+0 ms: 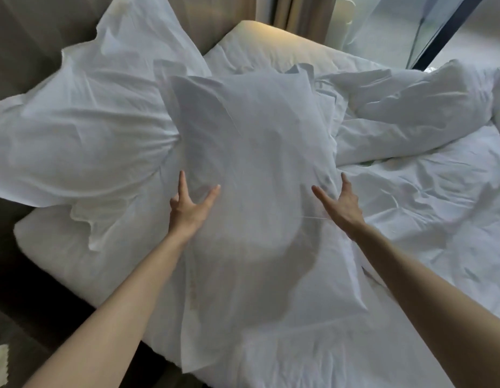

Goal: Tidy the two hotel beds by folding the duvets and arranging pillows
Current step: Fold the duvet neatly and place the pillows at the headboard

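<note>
The pillow lay straight ahead of both hands, in the middle of the bed. Its long axis ran away from the person toward the far edge of the mattress. The left hand was at the pillow's left side and the right hand at its right side. They were level with each other, roughly halfway along the pillow, and neither was clearly nearer.

Both hands were wide, with fingers straight and spread, and held nothing. The cloth there was blurred, so it could not be told whether the fingertips pressed the cover or hovered just over it.

A second pillow lay to the left, leaning on the headboard, and its right end touched the middle pillow. The duvet was bunched in a heap at the far right, just beside the pillow's far right corner, and was not yet folded. A curtain hung beyond the bed.

To stand the pillow at the headboard, it would probably have to be swung leftward. The second pillow already filled much of that side and looked the likeliest thing to get in the way. The duvet crowded the right side and left little room to slide the pillow there.
</note>
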Available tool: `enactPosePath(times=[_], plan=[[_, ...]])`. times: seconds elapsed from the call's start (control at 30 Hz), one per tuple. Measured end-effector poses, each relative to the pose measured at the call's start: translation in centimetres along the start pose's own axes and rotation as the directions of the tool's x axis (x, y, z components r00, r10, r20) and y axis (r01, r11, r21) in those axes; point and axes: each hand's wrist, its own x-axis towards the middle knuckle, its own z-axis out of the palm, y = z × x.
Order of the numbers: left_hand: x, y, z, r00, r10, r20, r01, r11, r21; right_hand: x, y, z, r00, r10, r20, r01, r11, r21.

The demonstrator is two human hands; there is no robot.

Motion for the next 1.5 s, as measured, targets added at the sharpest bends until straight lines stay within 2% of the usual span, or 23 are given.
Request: enactPosePath(times=[0.13,0.33,0.47,0.7,0.93,1.07,1.27,1.4,1.5], plan=[[4.6,-0.6,3.6,1.000,-0.026,0.004,0.027,0.999,-0.034,4.7,0.4,2.0,0.999,-0.031,0.040,0.030,0.999,0.031],[8.7,-2.3,6.7,0.998,-0.062,-0.028,0.059,0.995,-0.084,8.6,0.8,4.7,0.997,-0.062,-0.042,0.066,0.992,0.103],[9.2,-2.5,6.9,0.997,-0.048,-0.065,0.042,0.996,-0.082,8.7,0.9,5.1,0.988,-0.061,-0.140,0.073,0.994,0.082],[6.7,-1.4,4.2,0.991,0.039,-0.129,-0.064,0.979,-0.192,5.9,-1.1,3.4,0.966,-0.118,-0.230,0.145,0.984,0.105],[-0.7,-0.9,-0.6,0.981,0.044,-0.189,-0.063,0.994,-0.091,-1.7,-2.2,1.0,0.938,-0.183,-0.294,0.218,0.972,0.093],[-6.6,-2.1,-3.9,0.972,0.066,-0.224,-0.088,0.992,-0.088,-7.6,-2.2,-0.5,0.927,-0.226,-0.300,0.264,0.960,0.092],[-17.1,-4.5,-8.0,0.938,0.068,-0.341,-0.120,0.984,-0.135,-15.5,-1.8,-2.5,0.923,-0.314,-0.221,0.339,0.937,0.083],[-25.3,-7.1,-9.7,0.895,0.045,-0.444,-0.149,0.968,-0.203,-21.0,-1.2,-3.7,0.890,-0.421,-0.175,0.441,0.893,0.093],[-31.1,-9.2,-11.0,0.839,0.009,-0.544,-0.163,0.958,-0.234,-25.5,-1.1,-4.1,0.836,-0.523,-0.165,0.544,0.831,0.119]])
